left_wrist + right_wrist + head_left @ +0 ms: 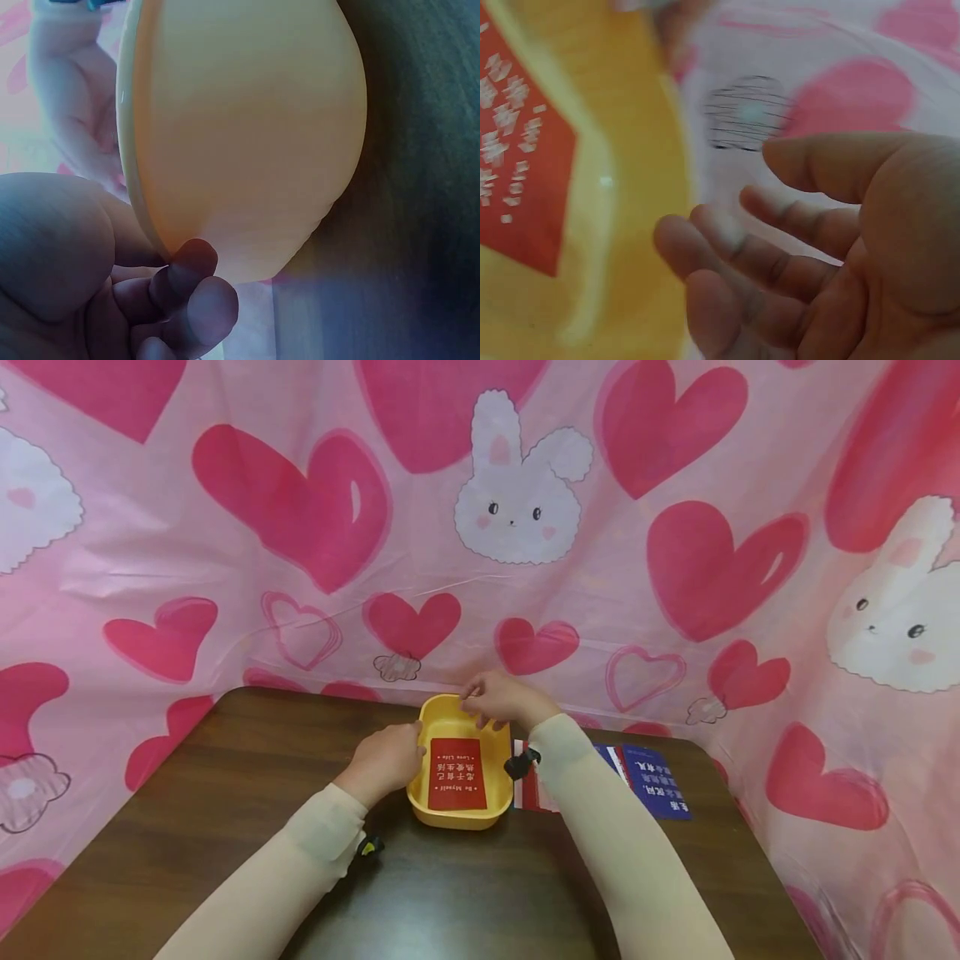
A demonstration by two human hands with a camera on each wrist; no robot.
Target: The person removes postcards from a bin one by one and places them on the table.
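A yellow plastic basin (450, 820) stands on the table, and a red card or booklet (457, 777) with white lettering lies flat in it. My left hand (386, 764) pinches the basin's left rim. In the left wrist view, its fingertips (212, 311) press the outer wall (247, 135) while the thumb goes over the edge. Above the far right part of the basin is my right hand (508, 697). Its fingers (712, 311) are loosely bent with nothing between them, as the right wrist view shows.
Right of the basin lie red-and-white cards or booklets (529, 785), partly covered by the right forearm. Blue ones with white lettering (658, 783) lie farther right. A pink cloth with hearts and rabbits (420, 560) hangs behind the dark wooden table (300, 752).
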